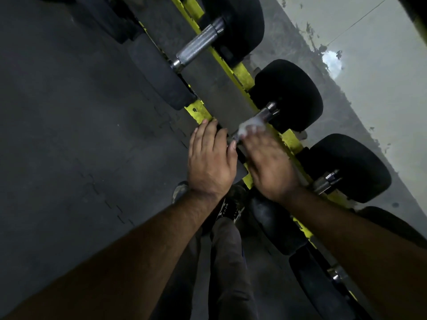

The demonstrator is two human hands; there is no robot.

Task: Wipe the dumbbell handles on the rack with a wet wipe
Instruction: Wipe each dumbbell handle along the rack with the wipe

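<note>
A dark rubber floor point(69, 112) of interlocking mats fills the left, a pale scuffed wall point(381, 72) with a bright patch point(332, 63) runs along the far right, and near the bottom centre stand grey trouser legs point(228, 262) and a laced shoe point(231, 207).

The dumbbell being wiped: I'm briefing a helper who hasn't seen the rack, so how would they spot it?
Follow the yellow rack running diagonally across the dark floor. Its dumbbells have black ends; the dumbbell being wiped is the only one with a white wet wipe on its handle, under the right hand.
</note>
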